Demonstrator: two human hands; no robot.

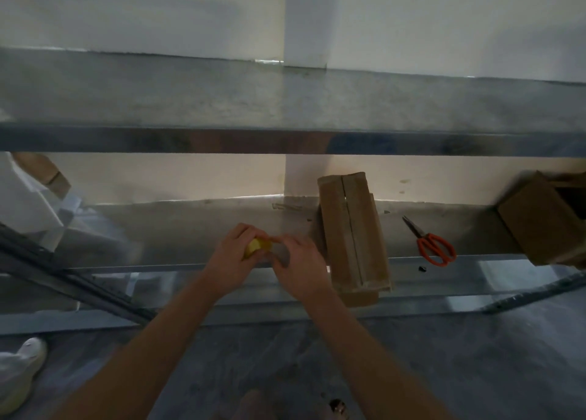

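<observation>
Both my hands meet over the front of the lower metal shelf [177,229]. My left hand [233,258] grips a small yellow object [258,247], possibly a roll of tape, with fingers curled around it. My right hand [301,267] touches the same yellow object from the right, fingertips pinching at its edge; what lies under the fingers is hidden. Just right of my hands a closed cardboard box [352,235] lies on the shelf, its seam running lengthwise.
Orange-handled scissors [431,245] lie right of the box. An open brown carton [545,219] sits at the far right. White foam pieces [28,204] stand at the left. An upper metal shelf [285,102] spans the view. A white shoe [19,372] is on the floor.
</observation>
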